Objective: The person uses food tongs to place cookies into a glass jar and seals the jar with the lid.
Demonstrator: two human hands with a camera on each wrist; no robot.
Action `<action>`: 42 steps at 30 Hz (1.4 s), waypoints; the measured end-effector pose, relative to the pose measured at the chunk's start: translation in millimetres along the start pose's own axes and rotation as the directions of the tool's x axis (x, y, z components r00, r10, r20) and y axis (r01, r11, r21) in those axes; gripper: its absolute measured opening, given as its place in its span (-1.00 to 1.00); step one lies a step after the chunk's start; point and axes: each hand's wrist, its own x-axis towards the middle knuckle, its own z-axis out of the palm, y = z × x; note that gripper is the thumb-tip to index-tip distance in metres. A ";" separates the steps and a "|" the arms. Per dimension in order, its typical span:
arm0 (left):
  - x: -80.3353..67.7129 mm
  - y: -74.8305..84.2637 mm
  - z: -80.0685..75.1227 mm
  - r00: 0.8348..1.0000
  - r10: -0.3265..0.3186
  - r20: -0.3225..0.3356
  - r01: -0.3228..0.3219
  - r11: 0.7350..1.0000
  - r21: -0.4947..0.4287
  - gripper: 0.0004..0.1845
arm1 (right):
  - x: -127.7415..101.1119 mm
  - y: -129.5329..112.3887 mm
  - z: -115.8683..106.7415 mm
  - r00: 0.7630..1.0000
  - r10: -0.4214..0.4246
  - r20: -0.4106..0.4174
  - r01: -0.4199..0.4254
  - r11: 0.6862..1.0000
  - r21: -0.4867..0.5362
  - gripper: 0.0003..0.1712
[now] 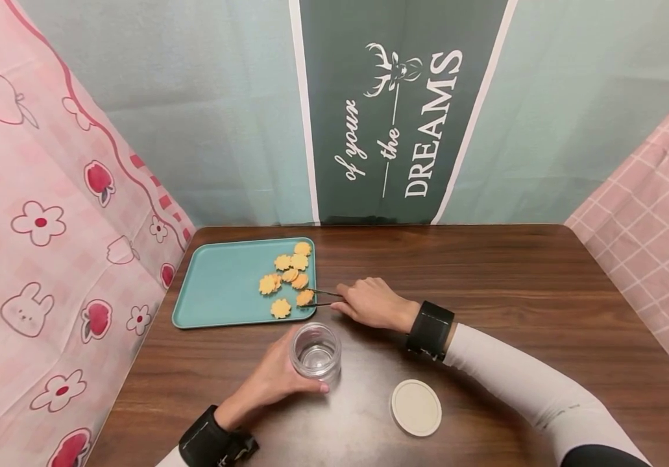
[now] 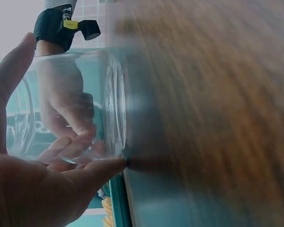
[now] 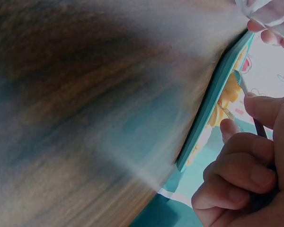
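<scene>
Right hand point(image 1: 376, 303) pinches tongs point(image 1: 324, 292), left hand point(image 1: 278, 373) curls round jar point(image 1: 315, 353); uneven squeeze could flip cookie point(image 1: 305, 298) over right tray rim point(image 1: 315, 275).

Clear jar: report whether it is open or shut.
Open. In the head view, the jar shows an uncovered mouth in the left hand; the pale round lid lies apart on the table.

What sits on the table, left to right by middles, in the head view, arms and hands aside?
Teal tray → flower-shaped yellow pieces → clear jar → pale round lid. Thin tongs left out: they overlap the jar's span.
</scene>
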 end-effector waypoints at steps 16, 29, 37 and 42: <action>0.7 -5.0 -3.7 1.000 0.012 0.000 -0.012 1.000 0.021 0.04 | -1.7 0.2 -12.3 0.998 -0.029 -0.061 0.028 1.000 -0.012 -0.59; -0.3 -7.4 -3.7 1.000 0.028 -0.009 -0.027 0.998 0.052 0.04 | -4.8 -2.2 -29.7 0.996 -0.017 -0.089 0.015 0.999 -0.032 -0.60; -0.4 -8.0 -3.7 1.000 0.013 -0.011 -0.013 0.999 0.031 0.05 | -13.6 -6.5 -47.3 0.992 -0.034 -0.122 0.027 0.998 -0.062 -0.60; -0.4 -8.4 -3.5 1.000 0.020 -0.012 -0.020 1.000 0.020 0.04 | -18.6 -7.6 -55.4 0.990 -0.039 -0.133 0.033 0.999 -0.043 -0.59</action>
